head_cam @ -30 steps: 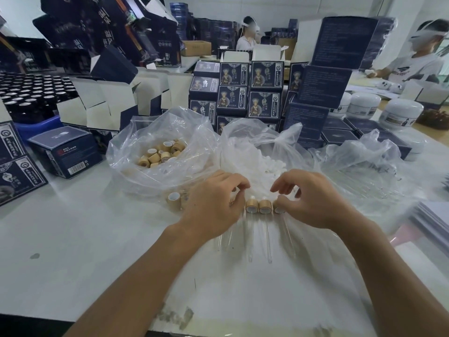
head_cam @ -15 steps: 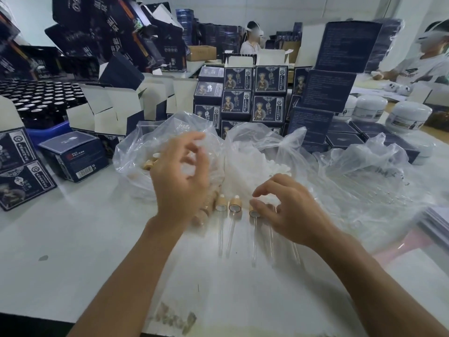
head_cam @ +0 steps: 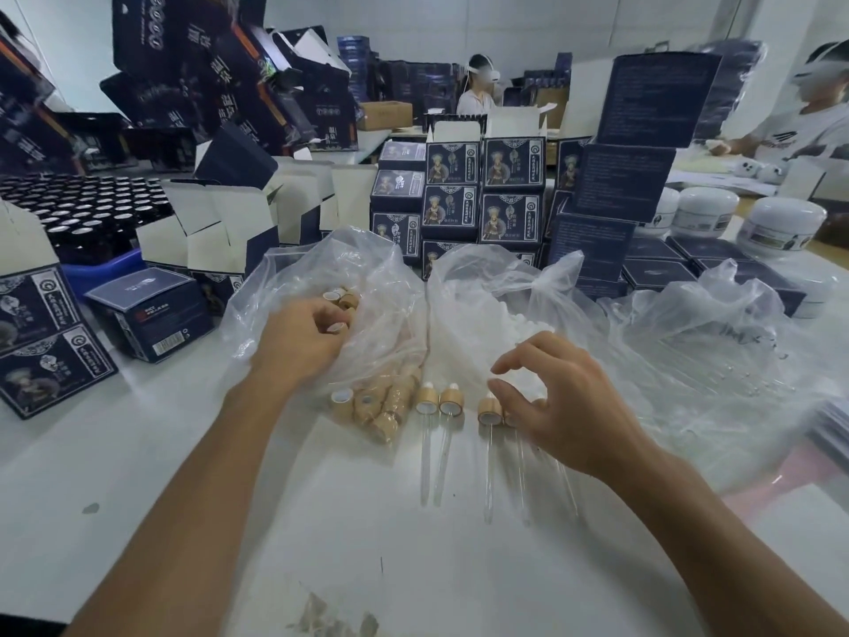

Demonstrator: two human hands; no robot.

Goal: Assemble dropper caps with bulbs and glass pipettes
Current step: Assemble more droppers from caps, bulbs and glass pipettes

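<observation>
1. a packing workshop: stacks of dark printed cartons (head_cam: 512, 190) crowd a white tabletop (head_cam: 138, 475).
2. rows of dark bottles (head_cam: 87, 209), white jars (head_cam: 781, 225) and bagged parts sit nearby.
3. other workers (head_cam: 478, 91) sit behind.

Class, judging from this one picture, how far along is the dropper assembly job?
Done: several finished droppers lie in a row on the table. In hand: the left hand is in the cap bag, fingers on a cap; the right hand hovers by the row. Left: many caps, bulbs and pipettes still bagged.

Chinese characters "温泉" stand on the tilted dark carton (head_cam: 220, 71).
</observation>
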